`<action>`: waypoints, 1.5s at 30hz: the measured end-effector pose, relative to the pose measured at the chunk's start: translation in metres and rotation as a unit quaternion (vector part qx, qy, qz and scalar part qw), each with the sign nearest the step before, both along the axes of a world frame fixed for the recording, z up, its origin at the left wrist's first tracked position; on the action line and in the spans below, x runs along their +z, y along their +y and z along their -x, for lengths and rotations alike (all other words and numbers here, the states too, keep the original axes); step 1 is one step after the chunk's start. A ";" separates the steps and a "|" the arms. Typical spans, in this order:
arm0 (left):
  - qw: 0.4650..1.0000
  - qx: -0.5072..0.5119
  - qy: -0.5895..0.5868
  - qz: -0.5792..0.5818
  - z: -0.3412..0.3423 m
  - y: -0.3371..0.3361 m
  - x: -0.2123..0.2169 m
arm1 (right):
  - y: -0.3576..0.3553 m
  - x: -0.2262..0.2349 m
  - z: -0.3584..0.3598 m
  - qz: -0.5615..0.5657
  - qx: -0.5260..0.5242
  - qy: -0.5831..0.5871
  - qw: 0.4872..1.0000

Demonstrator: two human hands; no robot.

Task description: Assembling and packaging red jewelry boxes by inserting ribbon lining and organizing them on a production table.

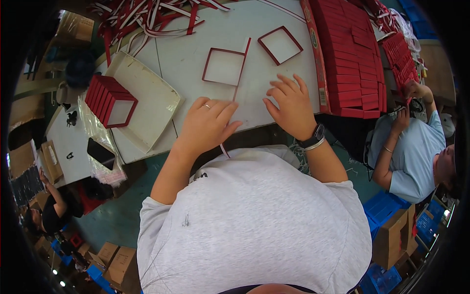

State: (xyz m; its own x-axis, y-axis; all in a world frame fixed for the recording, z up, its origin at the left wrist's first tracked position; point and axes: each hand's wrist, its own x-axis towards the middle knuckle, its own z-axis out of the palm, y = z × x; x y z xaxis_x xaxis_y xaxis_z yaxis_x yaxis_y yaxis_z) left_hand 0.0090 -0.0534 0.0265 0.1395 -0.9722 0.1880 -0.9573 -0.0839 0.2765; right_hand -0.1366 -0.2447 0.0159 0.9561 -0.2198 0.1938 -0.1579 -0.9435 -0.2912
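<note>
Red-and-white strips [147,17]: heap cut off by top edge. Stacked red frames [350,54]: upper rows cut off. Lower-left cartons [115,259]: blurred.

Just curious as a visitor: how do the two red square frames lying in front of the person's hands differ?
The nearer frame lies almost square to the table edge; the farther frame is turned like a diamond. The nearer frame has a loose red strip running down its right side toward the left hand; the farther frame has none. Both are thin, red-edged, open squares on the white table.
</note>
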 end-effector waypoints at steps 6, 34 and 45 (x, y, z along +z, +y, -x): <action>0.986 -0.150 -0.046 0.057 0.001 -0.019 0.001 | -0.005 -0.005 -0.001 0.068 0.134 0.057 0.987; 0.334 0.180 0.864 0.332 0.019 -0.011 -0.010 | -0.002 -0.051 0.000 -0.952 0.048 -0.208 0.221; 0.269 -0.331 0.904 0.042 0.042 -0.017 -0.052 | 0.082 -0.027 -0.038 -0.959 0.083 0.013 0.270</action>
